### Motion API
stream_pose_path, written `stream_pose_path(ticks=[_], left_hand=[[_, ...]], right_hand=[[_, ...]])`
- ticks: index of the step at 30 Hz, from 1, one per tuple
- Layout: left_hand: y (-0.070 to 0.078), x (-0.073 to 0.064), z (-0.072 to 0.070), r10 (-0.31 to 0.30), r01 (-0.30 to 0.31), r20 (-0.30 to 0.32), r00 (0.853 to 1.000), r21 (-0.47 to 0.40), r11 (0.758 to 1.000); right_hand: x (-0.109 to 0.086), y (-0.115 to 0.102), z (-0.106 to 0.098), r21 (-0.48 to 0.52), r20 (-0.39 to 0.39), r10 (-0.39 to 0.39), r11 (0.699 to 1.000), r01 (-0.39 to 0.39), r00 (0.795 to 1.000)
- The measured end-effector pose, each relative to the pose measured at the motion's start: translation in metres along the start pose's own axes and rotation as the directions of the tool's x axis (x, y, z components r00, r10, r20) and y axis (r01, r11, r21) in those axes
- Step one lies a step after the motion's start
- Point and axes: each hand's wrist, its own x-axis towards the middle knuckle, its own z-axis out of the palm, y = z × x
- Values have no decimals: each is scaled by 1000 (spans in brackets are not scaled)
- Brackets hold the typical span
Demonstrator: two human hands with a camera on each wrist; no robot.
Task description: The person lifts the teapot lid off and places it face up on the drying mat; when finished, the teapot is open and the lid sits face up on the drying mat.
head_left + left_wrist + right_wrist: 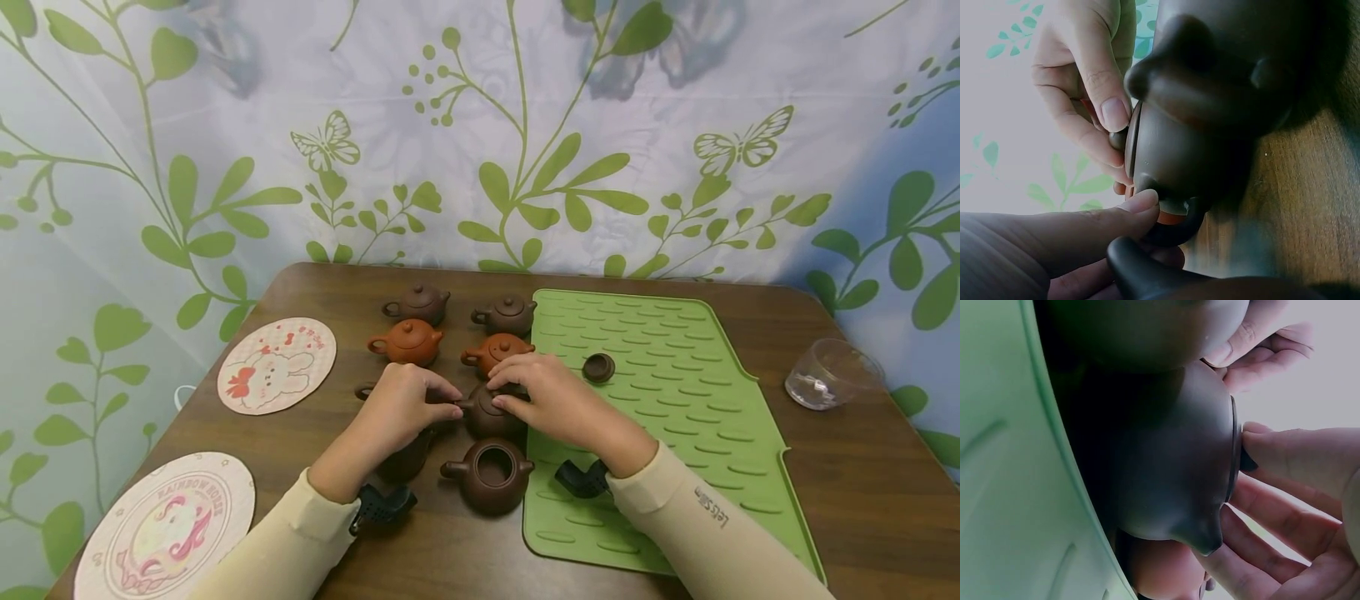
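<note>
The right hand (558, 398) pinches the knob (1248, 460) of a dark teapot (491, 421), thumb and fingers narrowed; the left hand (396, 408) pinches its handle (1186, 230). The teapot stands on the table (450, 554) beside a green mat (637, 500), between an orange pot (498, 350) behind and an uncovered pot (487, 496) nearer.

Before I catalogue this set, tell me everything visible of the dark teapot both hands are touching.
The dark brown teapot looks like clay, faintly glossy, with a round body, looped handle, short spout and a lid that sits in place. It stands upright on the wooden table, beside the green mat, handle to the person's left, between an orange-brown teapot and a lidless teapot. The left hand pinches the handle; the right hand pinches the lid's knob.
</note>
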Motion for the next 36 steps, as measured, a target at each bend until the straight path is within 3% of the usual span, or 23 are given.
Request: stream_pose_path(ticks=[7,18,25,36], left_hand=[[0,0,0,2,-2,-4,1000,7,1000],[-1,-2,0,9,-9,-6,1000,-16,1000],[-1,-2,1,12,-12,-11,1000,-2,1000],[0,-1,1,11,-11,-12,1000,14,1000]], right_hand=[[-1,0,1,-11,-25,-48,999,48,999],[-1,-4,-1,21,-54,-30,999,31,998],[-2,-4,-2,35,-115,-14,999,18,993],[-2,-2,-1,35,-179,-48,998,55,983]])
